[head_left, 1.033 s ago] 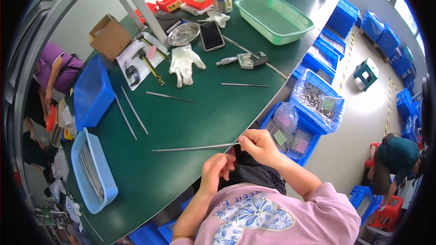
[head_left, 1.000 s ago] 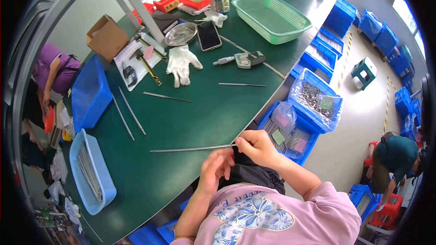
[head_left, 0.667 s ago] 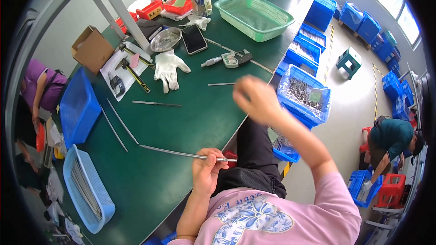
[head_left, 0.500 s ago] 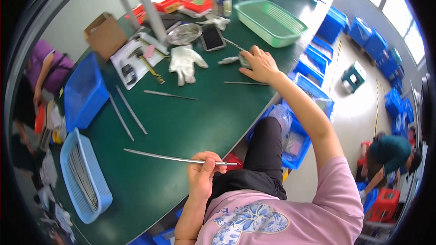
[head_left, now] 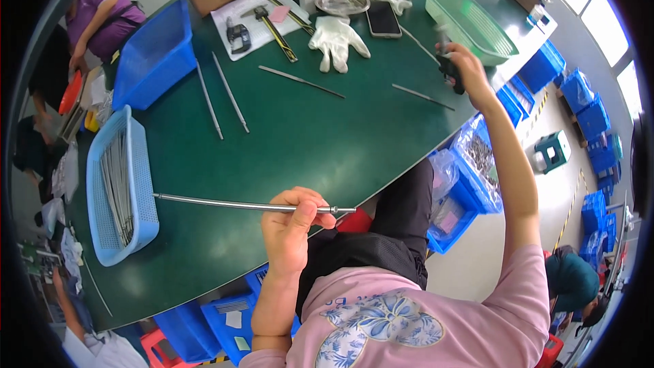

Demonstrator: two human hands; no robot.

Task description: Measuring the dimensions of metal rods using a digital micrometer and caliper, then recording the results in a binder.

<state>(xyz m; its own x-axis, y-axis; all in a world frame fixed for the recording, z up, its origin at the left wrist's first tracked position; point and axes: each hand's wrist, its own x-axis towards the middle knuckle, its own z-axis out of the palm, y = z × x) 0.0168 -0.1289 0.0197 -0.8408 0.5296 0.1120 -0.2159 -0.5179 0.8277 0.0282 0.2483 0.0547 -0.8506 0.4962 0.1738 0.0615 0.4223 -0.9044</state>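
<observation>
Thumb and fingers of my left hand (head_left: 289, 225) are closed around a slender, slightly bent metal tube (head_left: 211, 201) near its stepped end. The tube points left, its far tip near the rim of a light blue basket (head_left: 143, 215) that holds several similar tubes. Over the right part of the table, my right hand (head_left: 470, 75) grips a dark, micrometer-like hand tool (head_left: 449, 65), blurred and partly covered by the fingers. Below that hand lies a thin metal rod (head_left: 422, 97). Another rod, a file-like one (head_left: 300, 82), rests farther left.
Two tubes (head_left: 230, 92) lie beside a deep blue bin (head_left: 160, 58). Calipers (head_left: 276, 34) sit on paper near a white glove (head_left: 335, 42), a phone (head_left: 383, 20) and a metal dish (head_left: 340, 2). A green basket (head_left: 470, 24) stands far right. Blue bins (head_left: 453, 221) line the table's right edge.
My right hand has lifted the micrometer-like tool off the table. My left hand still holds the tube, now nearly level. The whole view has shifted, with the table's things appearing farther right and higher.
</observation>
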